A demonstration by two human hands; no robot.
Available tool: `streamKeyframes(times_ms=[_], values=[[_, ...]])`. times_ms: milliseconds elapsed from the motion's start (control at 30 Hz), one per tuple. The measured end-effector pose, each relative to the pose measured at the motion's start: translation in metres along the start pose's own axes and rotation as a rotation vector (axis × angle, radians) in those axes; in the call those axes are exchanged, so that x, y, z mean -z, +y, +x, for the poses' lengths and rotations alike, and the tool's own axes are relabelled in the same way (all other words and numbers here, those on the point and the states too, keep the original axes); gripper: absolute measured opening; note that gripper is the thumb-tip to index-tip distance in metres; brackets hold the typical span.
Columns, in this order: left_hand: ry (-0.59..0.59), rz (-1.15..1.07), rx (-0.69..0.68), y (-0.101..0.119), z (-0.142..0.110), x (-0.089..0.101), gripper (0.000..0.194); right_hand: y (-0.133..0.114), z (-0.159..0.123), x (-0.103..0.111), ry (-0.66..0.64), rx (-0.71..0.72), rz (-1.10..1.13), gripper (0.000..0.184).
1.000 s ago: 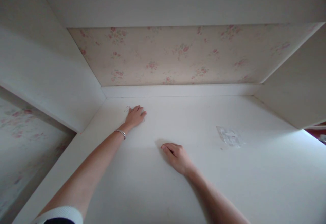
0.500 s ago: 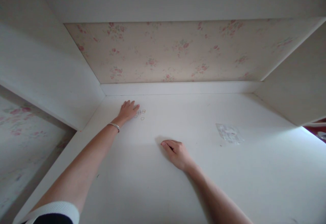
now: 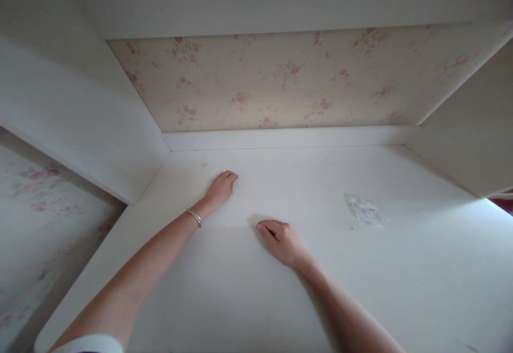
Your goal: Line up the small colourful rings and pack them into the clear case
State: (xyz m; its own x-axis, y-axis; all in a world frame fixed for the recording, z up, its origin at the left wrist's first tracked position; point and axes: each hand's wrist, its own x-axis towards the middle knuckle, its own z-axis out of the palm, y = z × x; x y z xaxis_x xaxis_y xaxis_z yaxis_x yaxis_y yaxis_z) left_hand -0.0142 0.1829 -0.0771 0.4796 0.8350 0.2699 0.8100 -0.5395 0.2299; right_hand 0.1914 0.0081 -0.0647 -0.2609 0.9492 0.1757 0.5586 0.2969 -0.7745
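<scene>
My left hand (image 3: 222,186), with a bracelet (image 3: 194,216) at the wrist, is on the white tabletop (image 3: 224,283) toward the back left. Its fingers are curled together, and what lies in or under them is hidden. A single small thin ring (image 3: 204,165) lies just beyond it, to the left. My right hand (image 3: 279,240) rests on the tabletop closer to me, closed in a loose fist with the thumb against the curled fingers. Whatever it may hold does not show.
A crumpled clear plastic bag (image 3: 366,210) lies on the right of the tabletop. Floral wallpaper (image 3: 256,83) covers the wall behind a low white ledge (image 3: 280,138). White panels (image 3: 108,107) close in both sides, and an overhanging board (image 3: 256,8) crosses above.
My left hand moved left past a cluster of small rings, then back right over where they lay, its spread fingers curling shut. One ring shows now. My right hand has stayed in place.
</scene>
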Motion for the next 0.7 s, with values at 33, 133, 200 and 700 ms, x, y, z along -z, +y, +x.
streamKeyframes(times_ms=[33, 133, 200, 700], values=[[0.004, -0.008, -0.001, 0.001, -0.001, 0.001, 0.03, 0.0, 0.0, 0.0, -0.007, 0.004, -0.011, 0.036], [0.039, -0.041, 0.033, -0.003, -0.001, 0.009, 0.029, 0.0, 0.0, 0.0, -0.02, 0.013, -0.036, 0.038], [0.076, -0.057, 0.084, -0.01, 0.001, 0.016, 0.029, 0.001, 0.0, 0.0, -0.024, 0.015, -0.045, 0.037], [-0.198, 0.205, 0.03, -0.031, -0.019, 0.046, 0.056, -0.001, 0.001, 0.001, -0.038, 0.017, -0.034, 0.035]])
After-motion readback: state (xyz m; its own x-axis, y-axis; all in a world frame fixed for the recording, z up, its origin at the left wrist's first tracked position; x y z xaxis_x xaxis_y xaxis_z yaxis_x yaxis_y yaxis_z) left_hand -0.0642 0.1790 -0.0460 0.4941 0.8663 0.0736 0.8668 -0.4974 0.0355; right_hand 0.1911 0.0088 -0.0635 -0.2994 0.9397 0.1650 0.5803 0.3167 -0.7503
